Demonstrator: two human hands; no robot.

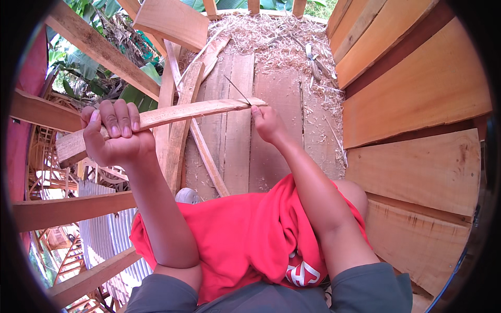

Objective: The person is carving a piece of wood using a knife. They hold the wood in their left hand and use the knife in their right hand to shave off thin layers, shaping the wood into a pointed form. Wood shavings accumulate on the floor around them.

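Observation:
A long, narrow wooden strip (198, 110) runs across in front of me, its thick end at the left and its thinner end at the right. My left hand (117, 133) is closed around it near the thick end, fingers curled over the top. At the thin end my right hand (269, 123) is closed on a thin dark blade (237, 89), seen almost edge-on. The blade slants up and to the left from my fingers and crosses the strip's tip. Its handle is hidden in my grip.
Red cloth (235, 224) covers my lap. Wood shavings (271, 36) lie heaped over the far floorboards (237, 141). Board walling (417, 88) rises on the right. Loose wooden pieces (182, 130) lean at the left, beside open rails (73, 208). A light shoe (187, 196) shows below them.

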